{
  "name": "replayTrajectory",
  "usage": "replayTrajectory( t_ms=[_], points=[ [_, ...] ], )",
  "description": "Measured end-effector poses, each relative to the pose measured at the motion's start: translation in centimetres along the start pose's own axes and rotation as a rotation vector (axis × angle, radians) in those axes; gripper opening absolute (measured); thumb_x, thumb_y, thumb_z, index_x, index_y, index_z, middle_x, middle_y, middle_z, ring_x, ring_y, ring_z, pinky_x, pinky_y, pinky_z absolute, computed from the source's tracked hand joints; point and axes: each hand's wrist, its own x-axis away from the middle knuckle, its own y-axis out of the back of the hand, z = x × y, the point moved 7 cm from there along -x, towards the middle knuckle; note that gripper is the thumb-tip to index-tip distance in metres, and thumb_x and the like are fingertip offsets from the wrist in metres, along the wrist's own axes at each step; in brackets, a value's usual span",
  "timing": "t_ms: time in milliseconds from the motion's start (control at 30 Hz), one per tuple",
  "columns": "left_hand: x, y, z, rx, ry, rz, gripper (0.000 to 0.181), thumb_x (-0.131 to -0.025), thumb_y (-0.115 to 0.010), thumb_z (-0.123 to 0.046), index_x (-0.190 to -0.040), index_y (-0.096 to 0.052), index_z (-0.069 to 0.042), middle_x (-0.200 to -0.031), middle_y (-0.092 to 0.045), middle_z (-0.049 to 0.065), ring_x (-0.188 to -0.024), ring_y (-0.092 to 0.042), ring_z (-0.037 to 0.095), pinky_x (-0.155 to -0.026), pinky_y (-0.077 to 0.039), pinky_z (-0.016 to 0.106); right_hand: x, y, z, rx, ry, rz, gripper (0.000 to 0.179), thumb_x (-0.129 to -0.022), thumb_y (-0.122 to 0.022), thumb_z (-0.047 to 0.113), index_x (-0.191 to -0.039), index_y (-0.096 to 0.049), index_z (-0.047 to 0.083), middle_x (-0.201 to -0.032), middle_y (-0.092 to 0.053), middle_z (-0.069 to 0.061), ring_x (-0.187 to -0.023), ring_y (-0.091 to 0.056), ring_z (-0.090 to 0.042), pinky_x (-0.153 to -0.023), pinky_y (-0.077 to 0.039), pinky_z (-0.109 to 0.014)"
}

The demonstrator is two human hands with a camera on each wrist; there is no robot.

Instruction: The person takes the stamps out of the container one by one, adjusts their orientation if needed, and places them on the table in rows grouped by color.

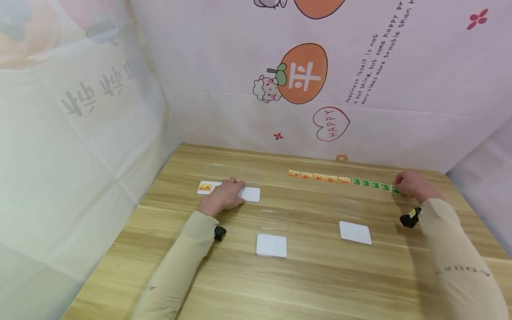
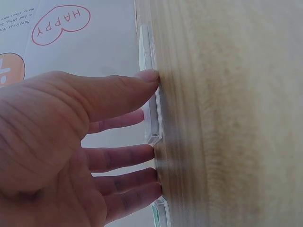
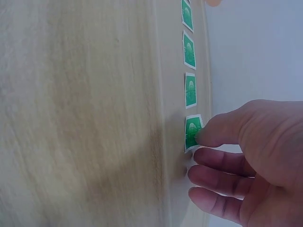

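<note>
My left hand (image 1: 226, 194) lies over the table at the left, thumb and index finger at opposite edges of a white card (image 1: 250, 194); the other fingers spread past its end. Just left of it lies another white card with an orange stamp (image 1: 205, 187) on it, partly under my hand. My right hand (image 1: 416, 184) is at the right end of a row of small stamps. It pinches the last green stamp (image 3: 192, 128), thumb on its face and the fingertips behind hidden. More green stamps (image 1: 366, 182) continue leftward, then several orange stamps (image 1: 318, 177).
Two more white cards, one in the middle (image 1: 271, 245) and one at the right (image 1: 355, 232), lie nearer on the wooden table (image 1: 320, 284). Clear plastic covers (image 1: 274, 219) lie beyond the cards. A printed cloth (image 1: 224, 89) hangs along the table's back edge.
</note>
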Motion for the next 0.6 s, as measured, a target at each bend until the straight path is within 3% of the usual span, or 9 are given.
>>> replayTrajectory(
  t_ms=[600],
  points=[
    [0.07,0.08,-0.04,0.001,-0.004,-0.003,0.052,-0.095,-0.065,-0.032,-0.139,-0.051,-0.01,-0.133,-0.051,0.019,-0.117,-0.051,0.034,-0.093,-0.047,0.048,0.08,0.23,0.55,0.04,0.001,-0.028,0.022,-0.086,-0.051,0.01,-0.096,-0.062,-0.007,-0.086,-0.063,-0.019,-0.073,-0.053,-0.026,-0.06,-0.04,-0.032]
  ],
)
